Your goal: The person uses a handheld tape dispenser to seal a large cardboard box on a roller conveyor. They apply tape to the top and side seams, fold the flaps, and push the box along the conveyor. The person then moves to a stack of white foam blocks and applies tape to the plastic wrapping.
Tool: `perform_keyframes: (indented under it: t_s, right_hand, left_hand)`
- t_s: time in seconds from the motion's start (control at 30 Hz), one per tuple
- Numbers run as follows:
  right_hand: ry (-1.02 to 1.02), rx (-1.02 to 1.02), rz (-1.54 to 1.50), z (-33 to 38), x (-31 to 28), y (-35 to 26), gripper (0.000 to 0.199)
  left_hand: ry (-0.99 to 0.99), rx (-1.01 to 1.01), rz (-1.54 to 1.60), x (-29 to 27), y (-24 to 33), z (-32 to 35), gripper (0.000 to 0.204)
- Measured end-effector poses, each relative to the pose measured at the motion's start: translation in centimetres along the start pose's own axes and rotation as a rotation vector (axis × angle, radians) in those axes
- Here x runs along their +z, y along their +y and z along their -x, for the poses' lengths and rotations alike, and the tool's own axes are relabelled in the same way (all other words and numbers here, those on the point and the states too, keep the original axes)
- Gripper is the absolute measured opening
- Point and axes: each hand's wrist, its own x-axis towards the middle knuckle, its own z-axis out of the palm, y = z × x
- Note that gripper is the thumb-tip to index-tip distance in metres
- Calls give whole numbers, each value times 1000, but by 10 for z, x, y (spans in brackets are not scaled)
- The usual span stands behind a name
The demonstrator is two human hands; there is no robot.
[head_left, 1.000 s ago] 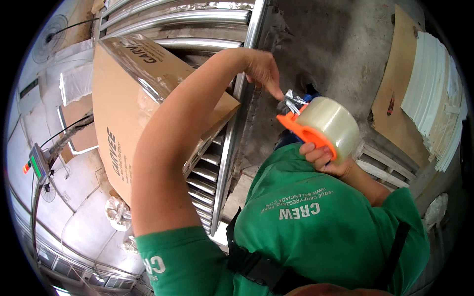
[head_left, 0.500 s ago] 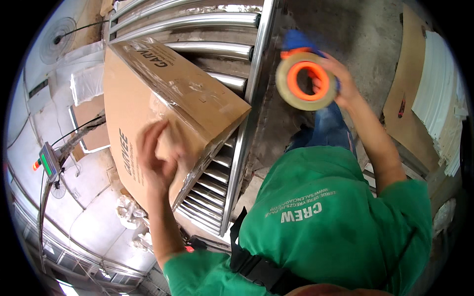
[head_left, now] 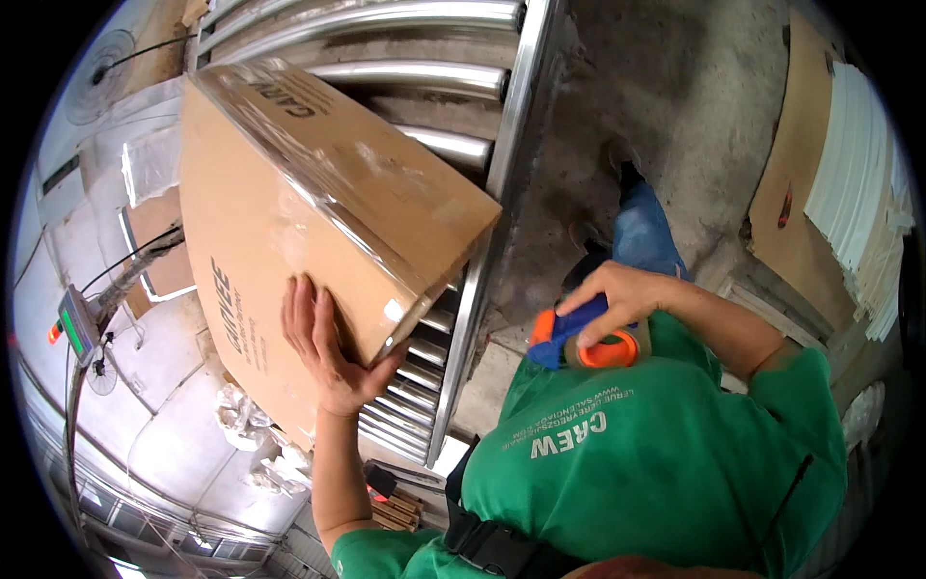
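Observation:
A large brown cardboard box (head_left: 260, 212) rests on the roller conveyor to my left, with shiny clear tape along its upper edge and down its near corner. My left hand (head_left: 333, 352) lies on the side of the box close to that corner, its fingers stretched out and the thumb apart. In front of my green shirt, my right hand (head_left: 617, 297) is wrapped round a blue and orange tape dispenser (head_left: 559, 333). The dispenser's roll of tape, with an orange core, shows below the fingers; part of it is hidden by the hand.
Metal rollers (head_left: 415, 82) run beneath and beyond the box, bordered by a steel side rail (head_left: 482, 232). At the right, flat cardboard (head_left: 796, 145) and stacked white sheets (head_left: 854, 193) lie on the floor, a red cutter (head_left: 784, 207) on the cardboard. A weighing display (head_left: 77, 323) stands far left.
My right hand has brought the tape dispenser down and toward my body. My left hand has moved lower and now lies flat near the box's corner. The box sits slightly differently in view.

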Motion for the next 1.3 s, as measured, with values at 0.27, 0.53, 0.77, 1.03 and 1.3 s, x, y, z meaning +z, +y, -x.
perform_keyframes:
  t_s: [0.27,0.53,0.77,1.03,1.3]
  right_hand:
    - [348,-34,-620,39,-35,17,49]
    - [1060,-508,-1254,62,-72,3,48]
    - [261,-136,31,-80,-98,-61,52]
    - [-78,80,52,-109,-123,-81,50]
    - [-125,28,44,10,-27,0,49]
  left_hand:
    - [37,-2,30,2,4,-13,91]
    - [61,8,-14,0,8,-12,91]
    - [45,22,48,4,3,-25,90]
    - [60,9,59,4,-1,-17,91]
    - [43,14,72,4,-4,-11,92]
